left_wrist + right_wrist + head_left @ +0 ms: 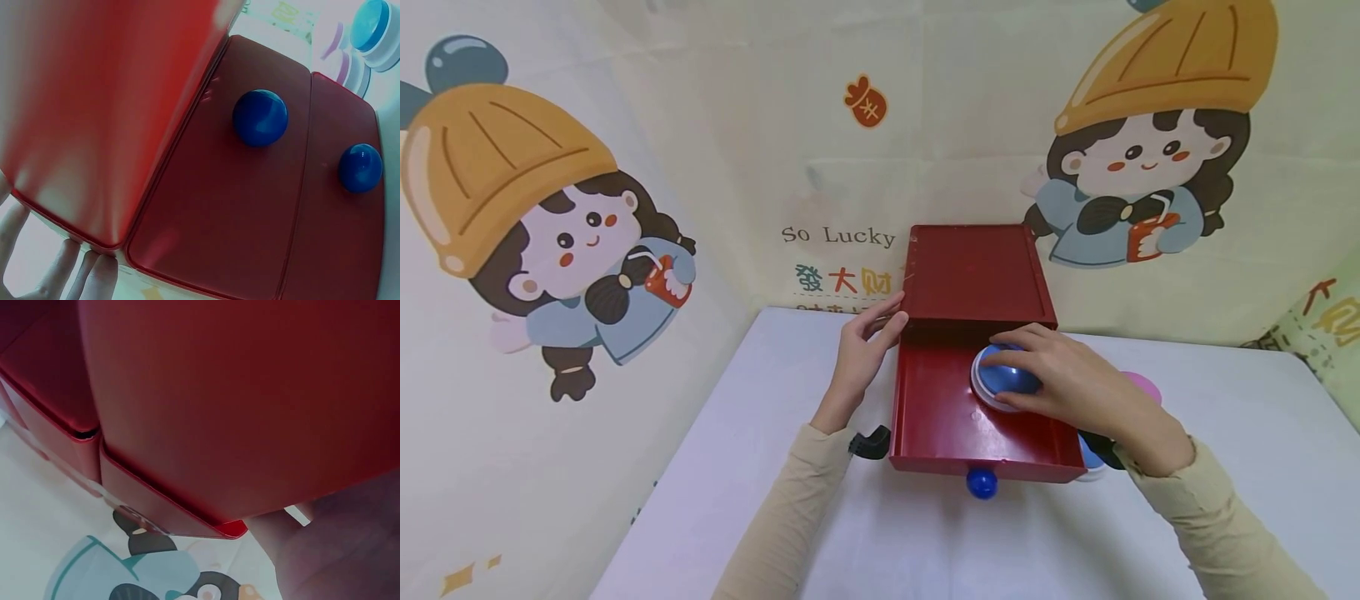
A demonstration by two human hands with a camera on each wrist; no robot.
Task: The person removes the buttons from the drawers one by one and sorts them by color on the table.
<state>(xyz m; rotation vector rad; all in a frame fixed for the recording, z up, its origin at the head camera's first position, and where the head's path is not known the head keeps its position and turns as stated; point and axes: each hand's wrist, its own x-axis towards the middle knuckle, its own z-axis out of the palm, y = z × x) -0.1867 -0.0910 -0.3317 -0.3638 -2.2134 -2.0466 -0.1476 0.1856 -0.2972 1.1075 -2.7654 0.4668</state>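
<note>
A red drawer cabinet [973, 271] stands on the white table [925, 542] with its top drawer [940, 417] pulled out toward me. My right hand [1067, 383] reaches into the drawer, its fingers curled over a round blue dish with a white rim [1000, 382]. My left hand [865, 346] rests with straight fingers against the cabinet's left front corner; its fingers [94, 275] show at the cabinet's edge. Blue round knobs [260, 117] [360, 167] sit on the drawer fronts, and one knob [982, 482] sticks out below the open drawer's front.
More round dishes lie right of the cabinet: a pink one [1146, 387] behind my right hand, a blue and white one [1090, 462] under my wrist, and a stack [369, 31]. Cartoon-printed cloth walls [587, 233] enclose the table on three sides.
</note>
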